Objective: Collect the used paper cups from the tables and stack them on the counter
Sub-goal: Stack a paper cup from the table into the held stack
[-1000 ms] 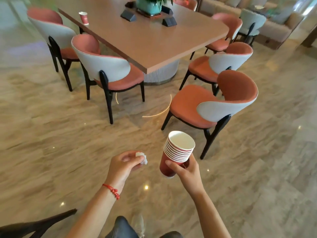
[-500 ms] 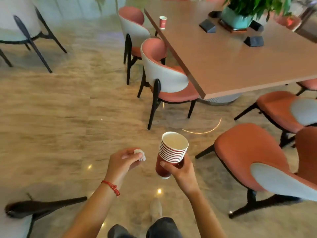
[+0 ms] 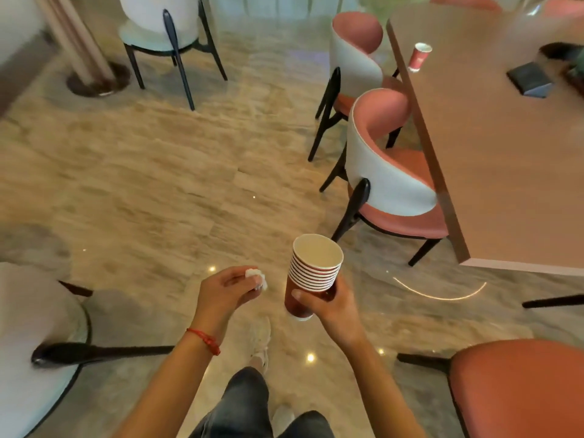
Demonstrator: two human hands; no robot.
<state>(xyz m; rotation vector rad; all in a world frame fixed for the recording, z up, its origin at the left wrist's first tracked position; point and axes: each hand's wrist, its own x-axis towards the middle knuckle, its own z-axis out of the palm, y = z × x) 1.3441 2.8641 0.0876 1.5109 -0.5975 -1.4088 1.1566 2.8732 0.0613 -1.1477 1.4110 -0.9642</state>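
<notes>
While the right hand [image 3: 335,306] carries a stack of red paper cups [image 3: 311,275] low over the marble floor [image 3: 158,184], its fingers [image 3: 303,295] and thumb are curled round the lower part of the stack, clamped on it, with the white-lined mouth of the top cup tipped slightly toward the camera. Just to the left of the stack, apart from it, the left hand [image 3: 226,290] has its fingers together, pinching a small crumpled white tissue [image 3: 256,277] at the fingertips; a red string bracelet [image 3: 205,339] circles that wrist. Well beyond the stack, up and to the right, a long wooden surface [image 3: 499,159] fills the right edge of the view, and a single red paper cup [image 3: 418,56] stands upright on it near its far left edge. To the right of that lone cup on the same surface lies a dark wedge-shaped stand [image 3: 531,79]. Between the stack and the surface, two chairs with coral seats and white backs [image 3: 388,172] are pushed up to the surface's left side. Far above and left of the stack stands a pale chair on black legs [image 3: 164,26], beside a column base [image 3: 98,79]. Below the stack, the person's dark trousers [image 3: 246,406] and a light shoe [image 3: 260,343] show against the floor.
</notes>
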